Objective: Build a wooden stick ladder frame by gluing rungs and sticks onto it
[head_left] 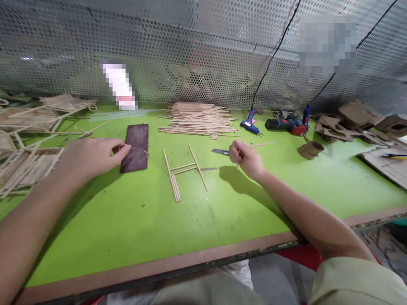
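My left hand (pixel 95 156) is held over the left edge of a dark brown board (pixel 136 148), thumb and fingertips pressed together on something I cannot make out. My right hand (pixel 246 159) is closed above the table, with the end of a thin stick (pixel 238 167) showing below its fingers. Beside it a utility knife (pixel 221 151) lies on the table, its handle end hidden by the hand. Between the hands, several thin wooden sticks form an H-like frame (pixel 183 168), with short sticks side by side along its lower left leg.
Behind lies a pile of wooden sticks (pixel 199 118). A blue glue gun (pixel 251 123), a drill (pixel 288 125) and a cardboard ring (pixel 310 149) are at the right, near cardboard scraps (pixel 333 127). Stick structures (pixel 28 161) stand at the left of the green table (pixel 152 241).
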Motion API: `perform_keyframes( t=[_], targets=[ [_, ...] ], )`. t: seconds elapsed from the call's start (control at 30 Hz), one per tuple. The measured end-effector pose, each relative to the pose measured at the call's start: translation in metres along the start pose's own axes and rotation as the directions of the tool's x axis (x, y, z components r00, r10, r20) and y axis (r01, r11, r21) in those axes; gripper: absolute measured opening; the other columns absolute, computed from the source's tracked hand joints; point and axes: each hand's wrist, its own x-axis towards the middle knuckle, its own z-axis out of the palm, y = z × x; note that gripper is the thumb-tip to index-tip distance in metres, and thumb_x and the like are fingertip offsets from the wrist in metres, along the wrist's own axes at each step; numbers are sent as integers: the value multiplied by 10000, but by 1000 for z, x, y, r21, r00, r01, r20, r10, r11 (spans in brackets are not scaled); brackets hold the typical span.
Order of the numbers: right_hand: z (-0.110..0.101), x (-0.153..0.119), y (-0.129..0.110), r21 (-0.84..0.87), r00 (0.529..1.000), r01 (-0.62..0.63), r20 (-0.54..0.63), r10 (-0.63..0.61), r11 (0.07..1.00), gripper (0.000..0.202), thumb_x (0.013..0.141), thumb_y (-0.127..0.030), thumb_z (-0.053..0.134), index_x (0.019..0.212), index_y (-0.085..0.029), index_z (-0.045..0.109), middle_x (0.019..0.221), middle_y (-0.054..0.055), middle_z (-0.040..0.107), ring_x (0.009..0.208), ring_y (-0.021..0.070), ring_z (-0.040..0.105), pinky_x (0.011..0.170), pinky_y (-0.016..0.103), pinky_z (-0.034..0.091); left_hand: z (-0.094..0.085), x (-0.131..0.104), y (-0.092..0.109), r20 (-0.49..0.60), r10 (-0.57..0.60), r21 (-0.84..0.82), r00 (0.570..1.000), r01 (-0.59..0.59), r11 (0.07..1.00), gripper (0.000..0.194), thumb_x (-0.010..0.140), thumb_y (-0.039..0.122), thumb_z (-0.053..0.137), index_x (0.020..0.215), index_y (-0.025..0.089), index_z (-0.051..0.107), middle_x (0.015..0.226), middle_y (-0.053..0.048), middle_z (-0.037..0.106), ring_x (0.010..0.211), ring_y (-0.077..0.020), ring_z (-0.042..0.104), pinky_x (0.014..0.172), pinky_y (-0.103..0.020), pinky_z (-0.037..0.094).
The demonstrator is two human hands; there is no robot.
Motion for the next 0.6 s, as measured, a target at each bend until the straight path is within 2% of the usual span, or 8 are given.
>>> perform_keyframes(
  t=[0.13, 0.23, 0.37, 0.47, 0.53, 0.6],
  targets=[
    [7, -7, 7, -144, 997, 30, 71, -20, 989, 671, 1001, -846, 610, 702, -251, 528, 669, -20, 461, 602, 151, 340, 575, 324, 272, 2, 1, 1, 13, 43, 3, 999, -43, 999, 590, 1008, 555, 369, 1202, 232, 824, 1138, -108, 839, 980, -356, 777, 694, -399, 567],
    [8, -7, 10, -161, 999, 25, 50, -17, 987, 619, 1007, -829, 630, 793, -251, 571, 717, -16, 514, 617, 154, 372, 572, 321, 294, 1, 0, 4, 27, 63, -2, 998, -63, 998, 583, 1011, 541, 386, 1193, 223, 840, 1074, -113, 840, 925, -353, 777, 700, -410, 577],
    [5, -2, 11, -55, 999, 19, -45, -22, 998, 636, 979, -840, 650, 766, -275, 450, 642, -64, 361, 560, 141, 261, 524, 302, 252, 2, 1, 4, 39, 93, 0, 995, -94, 996, 599, 1009, 535, 369, 1200, 217, 840, 1110, -118, 844, 943, -358, 781, 711, -413, 577],
    [3, 1, 12, 36, 998, 23, -55, -21, 999, 718, 955, -835, 673, 669, -273, 329, 592, -74, 264, 532, 126, 198, 509, 297, 215, 5, 2, 1, 10, 113, 4, 994, -113, 994, 627, 1005, 538, 342, 1213, 210, 834, 1145, -120, 845, 966, -361, 781, 728, -416, 576],
    [2, 1, 13, -4, 999, 19, -50, -19, 1000, 757, 959, -858, 634, 625, -277, 280, 562, -73, 230, 519, 125, 191, 508, 304, 216, 8, 2, -1, 4, 118, 5, 993, -118, 993, 631, 1004, 537, 336, 1206, 207, 835, 1137, -121, 847, 951, -359, 779, 725, -416, 572],
    [1, 1, 14, -99, 998, 16, -55, -22, 995, 768, 960, -895, 582, 595, -283, 297, 537, -63, 256, 514, 133, 224, 518, 316, 246, 10, 2, -1, 12, 116, 8, 993, -116, 993, 623, 1003, 534, 341, 1196, 208, 836, 1127, -119, 849, 943, -357, 776, 714, -411, 566]
  ],
)
